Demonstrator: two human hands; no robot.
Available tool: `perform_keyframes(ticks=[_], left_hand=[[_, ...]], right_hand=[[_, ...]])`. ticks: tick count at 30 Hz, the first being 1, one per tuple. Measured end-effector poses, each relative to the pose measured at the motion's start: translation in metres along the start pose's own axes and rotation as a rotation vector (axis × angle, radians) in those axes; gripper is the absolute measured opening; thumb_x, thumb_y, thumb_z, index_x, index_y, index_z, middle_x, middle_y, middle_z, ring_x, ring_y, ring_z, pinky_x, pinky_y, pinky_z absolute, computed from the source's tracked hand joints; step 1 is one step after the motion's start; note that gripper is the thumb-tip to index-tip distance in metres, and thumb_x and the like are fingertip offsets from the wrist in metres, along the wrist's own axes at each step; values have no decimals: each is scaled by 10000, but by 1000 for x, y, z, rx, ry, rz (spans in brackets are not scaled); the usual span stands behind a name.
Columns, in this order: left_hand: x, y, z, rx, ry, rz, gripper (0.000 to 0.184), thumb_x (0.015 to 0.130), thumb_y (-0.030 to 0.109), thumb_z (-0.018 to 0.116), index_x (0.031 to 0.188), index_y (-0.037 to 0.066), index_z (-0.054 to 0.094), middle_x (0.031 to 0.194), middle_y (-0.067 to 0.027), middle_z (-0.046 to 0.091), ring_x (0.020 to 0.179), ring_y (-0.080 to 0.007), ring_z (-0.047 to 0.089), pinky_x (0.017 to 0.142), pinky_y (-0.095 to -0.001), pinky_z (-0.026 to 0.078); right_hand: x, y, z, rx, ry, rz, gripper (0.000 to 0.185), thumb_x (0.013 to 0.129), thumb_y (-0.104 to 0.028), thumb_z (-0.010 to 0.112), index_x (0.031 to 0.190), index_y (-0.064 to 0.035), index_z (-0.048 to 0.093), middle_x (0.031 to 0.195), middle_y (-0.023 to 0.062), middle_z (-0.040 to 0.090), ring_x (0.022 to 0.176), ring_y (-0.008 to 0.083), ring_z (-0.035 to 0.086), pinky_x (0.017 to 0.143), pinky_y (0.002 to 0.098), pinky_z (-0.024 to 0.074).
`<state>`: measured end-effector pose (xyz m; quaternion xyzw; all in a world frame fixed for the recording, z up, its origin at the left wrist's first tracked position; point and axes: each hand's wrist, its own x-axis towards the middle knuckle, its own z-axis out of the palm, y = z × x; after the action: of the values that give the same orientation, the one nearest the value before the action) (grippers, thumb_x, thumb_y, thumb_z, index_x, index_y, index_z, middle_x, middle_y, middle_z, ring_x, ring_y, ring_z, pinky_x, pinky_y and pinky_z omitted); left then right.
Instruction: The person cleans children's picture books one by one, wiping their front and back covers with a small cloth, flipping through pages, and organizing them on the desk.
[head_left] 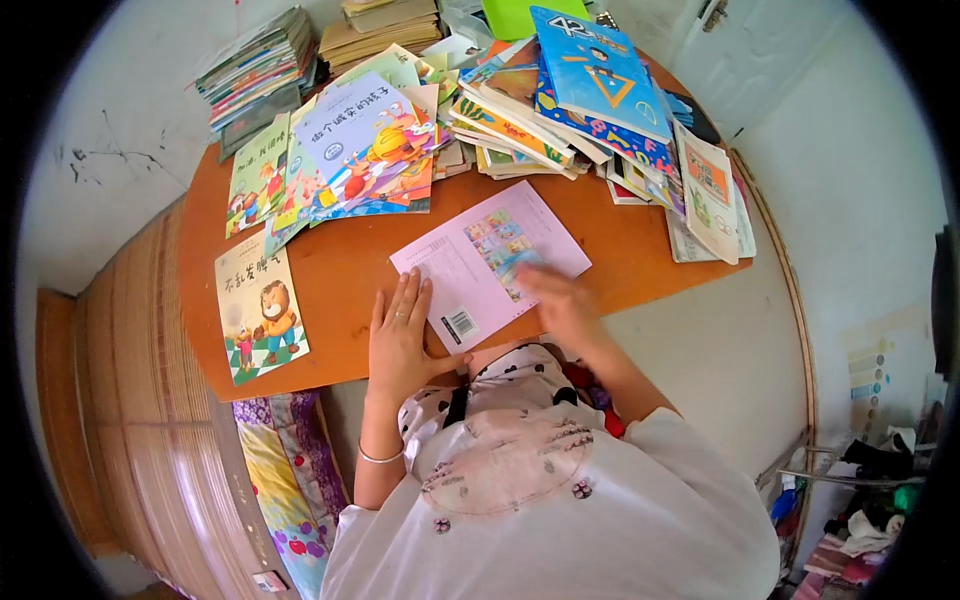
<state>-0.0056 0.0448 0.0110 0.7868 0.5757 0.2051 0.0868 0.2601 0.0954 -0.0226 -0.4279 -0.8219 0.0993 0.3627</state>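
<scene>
A pink book (450,240) lies slantwise at the table's front edge, its barcode and a block of small colourful pictures facing up. My left hand (400,325) rests on its lower left corner with fingers stretched out, a ring on one finger. Over the book's right part is my right hand (560,300), smeared by motion, so its fingers are unclear. A pale blue patch shows by its fingertips; whether that is a held thing or print on the cover, I cannot tell.
A lion-picture booklet (262,310) lies alone at the left of the orange table (340,335). Behind are spread picture books (350,140), a pile topped by a blue book (605,80), and a tall stack (260,70). A rack with clothes (870,470) stands at right.
</scene>
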Motion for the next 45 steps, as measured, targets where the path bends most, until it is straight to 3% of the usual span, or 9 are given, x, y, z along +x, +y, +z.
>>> perform_keyframes(ticks=[3, 9, 13, 15, 17, 18, 28, 35, 45], left_hand=[[-1, 1, 1, 14, -18, -13, 1106, 611, 566, 835, 1468, 16, 404, 1550, -189, 360, 1448, -320, 331, 1193, -516, 187], [-2, 1, 4, 32, 9, -3, 1109, 616, 584, 821, 1469, 12, 403, 1554, -188, 355, 1454, -319, 320, 1191, -515, 186], [-2, 0, 3, 37, 8, 2, 1101, 619, 577, 821, 1475, 27, 401, 1557, -186, 349, 1457, -318, 314, 1192, -512, 187], [-2, 1, 3, 37, 14, 8, 1098, 620, 576, 820, 1476, 30, 402, 1558, -186, 348, 1457, -318, 314, 1191, -512, 190], [-2, 2, 4, 32, 27, -2, 1098, 618, 571, 824, 1479, 37, 400, 1558, -184, 349, 1456, -317, 316, 1188, -516, 198], [-1, 1, 4, 29, 31, 3, 1098, 618, 571, 824, 1479, 37, 400, 1558, -184, 349, 1456, -317, 316, 1188, -516, 198], [-2, 0, 6, 35, 33, -4, 1078, 625, 558, 820, 1461, 11, 414, 1542, -183, 377, 1449, -308, 332, 1187, -509, 204], [-3, 3, 5, 77, 31, 13, 1058, 653, 576, 793, 1452, -9, 419, 1543, -183, 374, 1453, -306, 324, 1197, -497, 182], [-3, 10, 2, 151, 9, 11, 1056, 650, 549, 801, 1427, -55, 417, 1527, -232, 372, 1441, -346, 331, 1189, -500, 214]], right_hand=[[17, 14, -27, -163, -45, 265, 382, 849, 25, 518, 1198, -18, 668, 1279, 110, 644, 1152, 289, 629, 999, 394, 500], [46, -35, 63, 40, -161, -164, 407, 907, -53, 504, 1303, 4, 575, 1412, 164, 532, 1301, 294, 518, 1080, 399, 437], [79, -31, 68, -15, -169, -176, 419, 891, -21, 506, 1296, -51, 608, 1405, 99, 556, 1292, 265, 531, 1068, 377, 449], [88, -8, 59, 137, -218, 308, 450, 874, 2, 508, 1306, -75, 610, 1412, 83, 554, 1291, 266, 532, 1059, 383, 456], [79, 26, 32, -162, -77, 169, 460, 892, -24, 485, 1338, -79, 582, 1419, 103, 543, 1221, 285, 577, 1045, 385, 451], [80, 22, 9, -264, -181, 370, 463, 887, -12, 471, 1335, -68, 578, 1406, 103, 554, 1183, 297, 601, 963, 406, 511], [8, -73, 45, 18, -170, -289, 323, 871, -87, 574, 1175, -22, 663, 1261, 141, 642, 1165, 276, 617, 966, 384, 514], [4, 31, -36, -181, -9, 263, 390, 856, 34, 515, 1195, -58, 683, 1290, 94, 640, 1128, 255, 639, 907, 375, 550], [-18, -76, 25, 78, -98, -248, 318, 836, -67, 641, 1145, -2, 675, 1241, 143, 653, 1116, 314, 643, 924, 398, 539]])
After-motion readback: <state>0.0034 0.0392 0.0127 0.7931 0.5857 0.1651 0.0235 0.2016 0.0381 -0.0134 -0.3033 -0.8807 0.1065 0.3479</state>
